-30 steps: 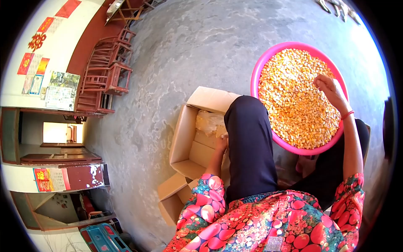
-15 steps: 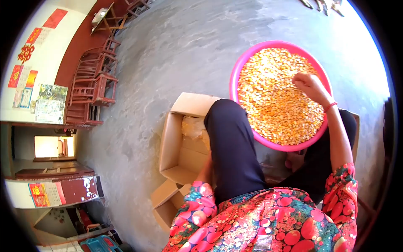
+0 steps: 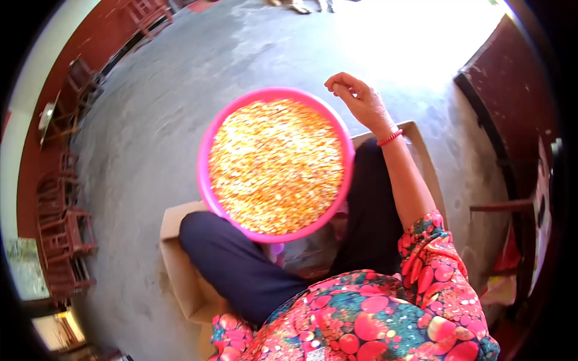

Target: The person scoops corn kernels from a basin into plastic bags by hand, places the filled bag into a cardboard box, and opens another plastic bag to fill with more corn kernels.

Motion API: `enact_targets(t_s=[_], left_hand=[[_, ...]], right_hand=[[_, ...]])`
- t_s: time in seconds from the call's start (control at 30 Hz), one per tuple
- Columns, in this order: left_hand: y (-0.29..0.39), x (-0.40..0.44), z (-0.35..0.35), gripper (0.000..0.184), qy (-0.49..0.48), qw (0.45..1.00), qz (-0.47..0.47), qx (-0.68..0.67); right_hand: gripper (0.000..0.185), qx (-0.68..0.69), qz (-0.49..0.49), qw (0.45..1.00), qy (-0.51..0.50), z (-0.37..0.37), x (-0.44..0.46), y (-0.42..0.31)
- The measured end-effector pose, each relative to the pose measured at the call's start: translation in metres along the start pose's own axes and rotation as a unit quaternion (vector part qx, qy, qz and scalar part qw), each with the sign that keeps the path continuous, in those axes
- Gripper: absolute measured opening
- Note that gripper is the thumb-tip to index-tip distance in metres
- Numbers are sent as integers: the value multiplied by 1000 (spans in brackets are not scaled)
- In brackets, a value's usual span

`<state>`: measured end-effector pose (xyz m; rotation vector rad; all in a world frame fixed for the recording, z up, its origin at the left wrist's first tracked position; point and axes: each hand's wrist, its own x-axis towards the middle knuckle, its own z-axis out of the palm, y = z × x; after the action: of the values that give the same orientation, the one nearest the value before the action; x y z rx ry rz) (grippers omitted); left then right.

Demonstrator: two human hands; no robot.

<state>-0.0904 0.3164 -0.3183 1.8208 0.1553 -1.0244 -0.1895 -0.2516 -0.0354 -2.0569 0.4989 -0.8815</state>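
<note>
One cardboard box (image 3: 176, 265) stands beside my left knee (image 3: 205, 234); my left hand is hidden, its state indeterminable. Centrally, a pink basin (image 3: 203, 165) of corn kernels (image 3: 277, 162) sits before me, presumably for easy reach. Rightward, my right hand (image 3: 363, 106) is raised beyond the rim, fingers curled; whether they grasp anything, I cannot tell.
</note>
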Motion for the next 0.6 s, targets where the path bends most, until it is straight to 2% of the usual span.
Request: enact_targets(t_s=[0.1, 0.13, 0.2, 0.27, 0.33, 0.37, 0.4, 0.43, 0.47, 0.53, 0.6], left_hand=[[20, 0, 0, 31, -12, 1000, 6, 2], [26, 1, 0, 31, -12, 1000, 14, 2], [44, -1, 1, 30, -17, 1000, 25, 2], [61, -1, 1, 30, -21, 999, 41, 1], [80, -1, 1, 30, -24, 997, 67, 0], [87, 0, 0, 30, -22, 996, 86, -1], [100, -2, -1, 30, -21, 995, 101, -2], [113, -2, -4, 30, -19, 992, 126, -7], [126, -3, -6, 29, -17, 989, 148, -11], [158, -5, -12, 29, -12, 976, 214, -27], [189, -3, -19, 29, -12, 945, 322, -55]], right_hand=[[11, -68, 21, 995, 68, -47, -21, 28], [12, -96, 31, 991, 86, -59, -38, 57], [12, -83, 166, 977, 109, -93, -71, 108], [15, -22, 222, 959, 177, -119, -125, 184], [15, 74, 352, 897, 259, -137, -187, 222], [16, 43, 399, 865, 302, -132, -215, 241], [16, -40, 403, 858, 315, -141, -255, 282], [16, -149, 386, 855, 313, -145, -298, 319], [17, -198, 423, 835, 292, -145, -329, 327], [14, -260, 511, 787, 229, -136, -352, 288], [13, -290, 520, 779, 197, -114, -361, 274]])
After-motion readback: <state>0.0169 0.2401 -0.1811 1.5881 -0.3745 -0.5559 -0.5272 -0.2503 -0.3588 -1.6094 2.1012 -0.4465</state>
